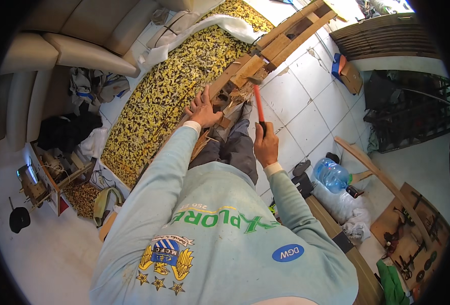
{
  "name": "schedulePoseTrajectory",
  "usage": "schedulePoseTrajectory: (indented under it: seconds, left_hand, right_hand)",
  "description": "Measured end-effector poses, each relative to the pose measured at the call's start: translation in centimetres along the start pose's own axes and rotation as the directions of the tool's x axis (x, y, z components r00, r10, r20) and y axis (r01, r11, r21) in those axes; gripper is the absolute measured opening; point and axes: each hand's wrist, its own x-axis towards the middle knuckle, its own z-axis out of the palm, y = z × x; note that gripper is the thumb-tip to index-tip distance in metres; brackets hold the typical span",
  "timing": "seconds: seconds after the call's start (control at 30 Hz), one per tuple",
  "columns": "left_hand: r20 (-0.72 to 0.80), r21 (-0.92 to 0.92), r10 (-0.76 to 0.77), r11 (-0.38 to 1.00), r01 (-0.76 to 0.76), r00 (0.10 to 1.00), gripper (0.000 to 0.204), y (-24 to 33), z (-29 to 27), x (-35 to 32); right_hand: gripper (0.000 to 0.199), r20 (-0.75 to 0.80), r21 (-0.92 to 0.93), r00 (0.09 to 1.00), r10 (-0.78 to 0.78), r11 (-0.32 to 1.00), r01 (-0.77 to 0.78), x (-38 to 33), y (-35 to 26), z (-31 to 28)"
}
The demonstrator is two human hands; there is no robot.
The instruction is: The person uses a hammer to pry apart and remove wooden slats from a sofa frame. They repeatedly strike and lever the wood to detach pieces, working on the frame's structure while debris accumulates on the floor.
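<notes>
The right hand [265,145] is clenched around a red-handled hammer [258,104], its head at the splintered wood of a long wooden frame [281,38]. The left hand [203,111] presses flat on the frame, fingers spread, beside a yellow patterned mat [174,86].

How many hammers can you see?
1. The red-handled hammer is in the right hand, its head over the wooden frame that the left hand presses. Others may hide in the clutter.

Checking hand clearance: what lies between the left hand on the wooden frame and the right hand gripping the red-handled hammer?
In the head view, splintered wood pieces and the person's grey-trousered leg lie between the left hand and right hand.
</notes>
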Motion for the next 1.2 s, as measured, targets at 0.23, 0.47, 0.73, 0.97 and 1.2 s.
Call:
schedulePoseTrajectory:
  seconds: [0.23,0.47,0.73,0.97,1.2]
  left_hand:
    - [0.000,0.027,0.021,0.999,-0.021,1.000,0.127,0.6,-0.6,-0.1]
    - [0.009,0.036,0.004,0.999,-0.004,1.000,0.126,0.6,-0.6,-0.3]
    - [0.005,0.048,0.005,0.999,-0.005,1.000,0.127,0.7,-0.1,-0.4]
    - [0.010,0.022,0.009,1.000,-0.010,1.000,0.128,0.9,-0.6,-0.4]
    - [0.014,0.015,-0.012,1.000,0.011,1.000,0.127,0.6,-0.6,-0.5]
  right_hand:
    - [0.025,0.022,-0.141,0.992,0.126,0.982,-0.122,0.0,2.5,2.7]
    - [0.026,-0.168,0.299,0.982,-0.091,0.944,0.138,-0.7,0.2,0.6]
    - [0.028,0.118,-0.045,0.989,0.090,0.995,-0.086,0.4,0.6,0.3]
    - [0.027,0.030,-0.024,0.993,-0.114,0.993,0.115,1.9,5.3,0.3]
    - [0.033,-0.014,0.137,1.000,-0.011,0.991,0.013,4.3,3.5,-2.3]
